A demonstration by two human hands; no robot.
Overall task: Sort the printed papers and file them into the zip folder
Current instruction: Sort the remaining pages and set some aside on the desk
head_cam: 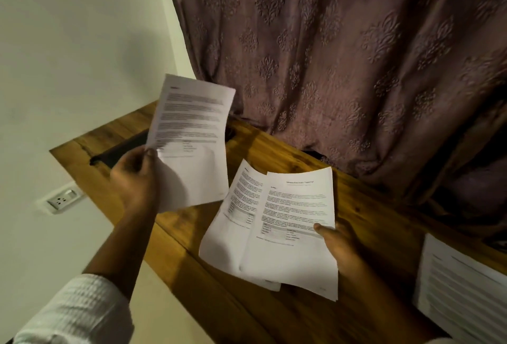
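My left hand (pixel 135 179) pinches one printed sheet (pixel 192 135) by its left edge and holds it raised above the wooden table (pixel 192 236). A small stack of printed papers (pixel 274 231) is held low over the table by my right hand (pixel 340 247), thumb on top at the right edge. The top page of that stack shows a title, text and a small table. Behind the raised sheet a dark flat object (pixel 123 149), possibly the zip folder, lies on the table, partly hidden.
Another pile of printed pages (pixel 463 286) lies on the table at the far right. A patterned mauve curtain (pixel 343 55) hangs behind the table. A white wall with a socket (pixel 61 200) is at the left.
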